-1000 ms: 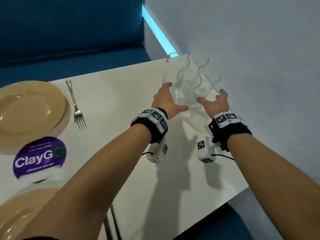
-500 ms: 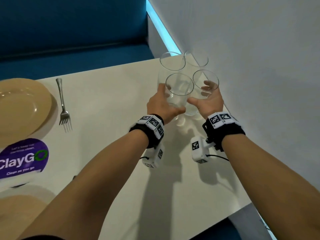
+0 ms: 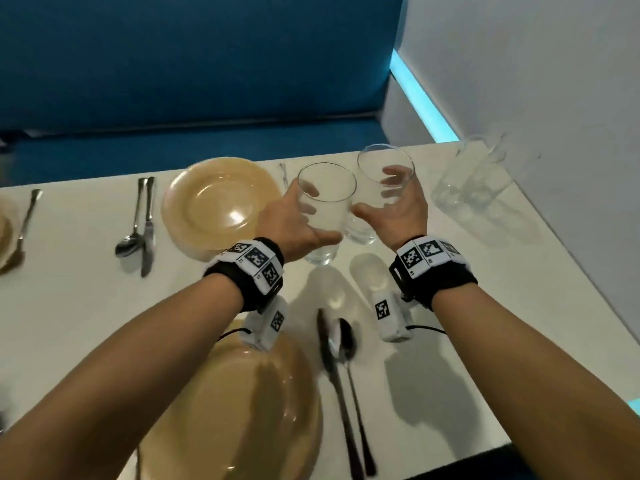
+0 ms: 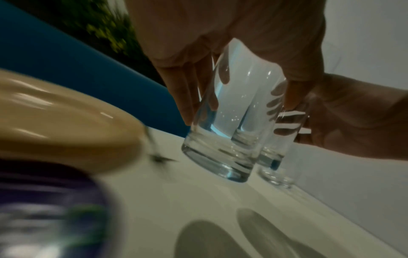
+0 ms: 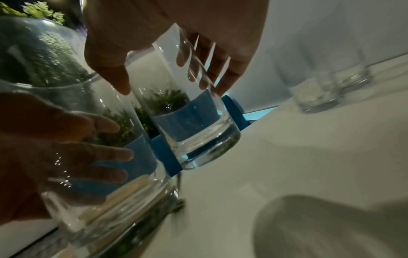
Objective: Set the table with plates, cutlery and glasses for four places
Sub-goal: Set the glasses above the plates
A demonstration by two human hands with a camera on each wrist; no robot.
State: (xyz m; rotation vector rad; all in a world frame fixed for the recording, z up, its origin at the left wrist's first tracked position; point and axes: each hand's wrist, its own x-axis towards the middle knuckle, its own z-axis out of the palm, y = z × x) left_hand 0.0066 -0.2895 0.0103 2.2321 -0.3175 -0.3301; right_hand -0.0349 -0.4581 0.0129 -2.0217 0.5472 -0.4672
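Observation:
Each hand grips one clear, empty tumbler, held side by side just above the white table (image 3: 485,306). My left hand (image 3: 313,216) is wrapped round the left glass (image 3: 327,188), whose thick base (image 4: 218,164) hangs clear of the tabletop. My right hand (image 3: 377,194) holds the right glass (image 3: 386,164), thumb on the near side, fingers behind (image 5: 194,122). Two more glasses (image 3: 474,178) stand by the wall at the back right. A tan plate (image 3: 221,199) lies just left of the held glasses, and another tan plate (image 3: 235,410) lies under my left forearm.
A spoon and knife (image 3: 140,223) lie left of the far plate and a fork (image 3: 284,173) on its right. A knife and spoon (image 3: 341,375) lie right of the near plate. More cutlery (image 3: 22,230) lies at the left edge. Blue bench behind, white wall right.
Both hands closed on a glass each by the wall, lifted them and carried them left, away from the two glasses left there. The view swung left onto the place settings.

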